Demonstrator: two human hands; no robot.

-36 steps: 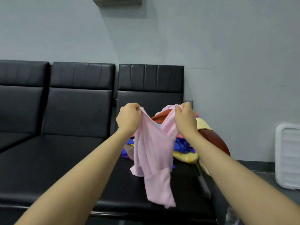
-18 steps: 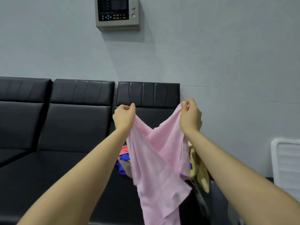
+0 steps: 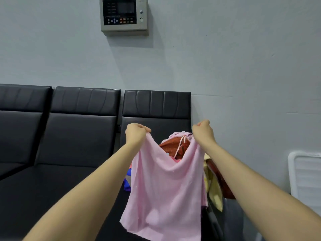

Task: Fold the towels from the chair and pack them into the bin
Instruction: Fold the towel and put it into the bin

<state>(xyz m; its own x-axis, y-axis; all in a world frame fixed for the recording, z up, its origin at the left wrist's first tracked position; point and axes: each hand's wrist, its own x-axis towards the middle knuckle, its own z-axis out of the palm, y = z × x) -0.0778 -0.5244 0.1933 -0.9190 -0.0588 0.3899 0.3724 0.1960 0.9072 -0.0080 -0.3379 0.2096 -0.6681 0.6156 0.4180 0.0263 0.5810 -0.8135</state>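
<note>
A pink towel (image 3: 166, 188) hangs in the air in front of me, spread between both hands. My left hand (image 3: 136, 133) pinches its upper left corner and my right hand (image 3: 202, 132) pinches its upper right corner. The top edge sags between them. Behind the towel, a heap of towels (image 3: 175, 146) in red, yellow, blue and pink lies on the right-hand seat of a black chair row (image 3: 78, 127). The pink towel hides most of that heap.
A white slatted bin (image 3: 305, 178) stands on the floor at the far right, against the grey wall. A grey control panel (image 3: 124, 14) is mounted on the wall above the chairs. Black seats stretch away to the left.
My hands have moved further apart, spreading the pink towel wider. The view has tilted up, bringing the wall panel fully into sight.
</note>
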